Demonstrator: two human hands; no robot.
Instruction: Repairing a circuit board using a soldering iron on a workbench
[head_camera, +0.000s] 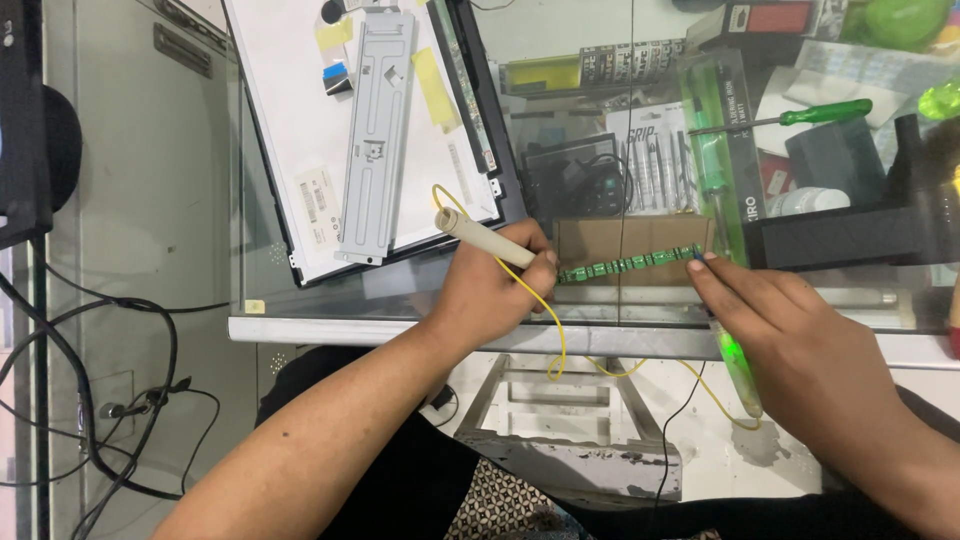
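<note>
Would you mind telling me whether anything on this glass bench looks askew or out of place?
The disassembled display panel lies tilted, its lower corner overhanging the glass tabletop's edge. Otherwise, the left hand holds a beige probe to the green strip; nothing looks spilled.

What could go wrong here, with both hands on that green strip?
1. The narrow green circuit strip is held only at its ends, by the left hand and right hand; it may flex or snap.
2. The thin yellow wire hangs over the glass tabletop's edge and could snag.
3. The beige pen-shaped tool could slip across the strip.
</note>
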